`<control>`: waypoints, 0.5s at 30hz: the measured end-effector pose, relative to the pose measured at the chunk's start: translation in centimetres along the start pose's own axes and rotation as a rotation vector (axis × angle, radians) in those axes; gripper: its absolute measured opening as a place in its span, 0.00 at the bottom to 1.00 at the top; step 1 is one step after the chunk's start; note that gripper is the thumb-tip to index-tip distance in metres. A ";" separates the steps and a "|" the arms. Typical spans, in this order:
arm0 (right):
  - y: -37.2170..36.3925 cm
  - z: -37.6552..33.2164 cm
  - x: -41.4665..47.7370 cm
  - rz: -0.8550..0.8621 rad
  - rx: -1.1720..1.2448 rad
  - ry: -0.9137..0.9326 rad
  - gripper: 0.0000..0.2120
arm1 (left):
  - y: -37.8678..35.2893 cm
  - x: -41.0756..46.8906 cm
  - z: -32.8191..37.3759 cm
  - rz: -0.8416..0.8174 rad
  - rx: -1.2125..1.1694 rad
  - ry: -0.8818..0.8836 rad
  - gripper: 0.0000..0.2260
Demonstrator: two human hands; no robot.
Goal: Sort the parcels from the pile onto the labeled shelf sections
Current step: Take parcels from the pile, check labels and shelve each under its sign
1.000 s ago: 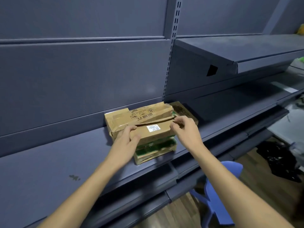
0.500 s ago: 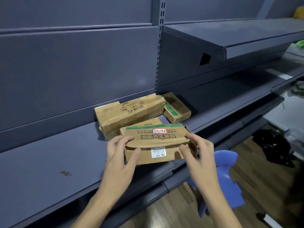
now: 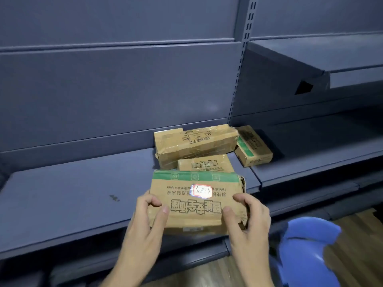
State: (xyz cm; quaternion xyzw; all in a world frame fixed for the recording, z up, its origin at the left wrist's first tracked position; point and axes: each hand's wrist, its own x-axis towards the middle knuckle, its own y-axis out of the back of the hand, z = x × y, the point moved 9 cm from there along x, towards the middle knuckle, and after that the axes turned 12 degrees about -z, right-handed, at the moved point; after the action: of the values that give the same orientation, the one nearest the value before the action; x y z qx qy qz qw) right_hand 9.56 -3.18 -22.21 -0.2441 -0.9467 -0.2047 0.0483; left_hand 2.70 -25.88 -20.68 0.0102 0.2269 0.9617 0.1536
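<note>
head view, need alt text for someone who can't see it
A person's left hand and right hand grip a cardboard parcel with a green stripe and a small sticker, in front of a dark blue shelf. Three more parcels lie on the shelf behind it; a blue chair is at lower right.

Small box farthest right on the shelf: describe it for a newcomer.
Find the slotted upright post. At its foot, right of the long taped parcel, sits the small box. Only it lies angled, with a green side band.
</note>
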 end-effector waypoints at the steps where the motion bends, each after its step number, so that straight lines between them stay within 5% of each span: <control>1: -1.2 -0.2 -0.2 -0.051 0.035 -0.002 0.15 | 1.1 -0.9 -0.2 0.055 -0.009 0.008 0.06; 15: -21.9 -11.8 -10.4 -0.517 0.175 0.288 0.13 | 18.6 -20.5 -8.3 0.728 -0.080 0.156 0.18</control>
State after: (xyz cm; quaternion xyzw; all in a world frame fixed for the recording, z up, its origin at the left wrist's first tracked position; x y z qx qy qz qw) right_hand 7.98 -30.09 -21.45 0.0416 -0.9749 -0.1602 0.1491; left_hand 16.07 -51.43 -18.92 0.0109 0.1816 0.9593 -0.2158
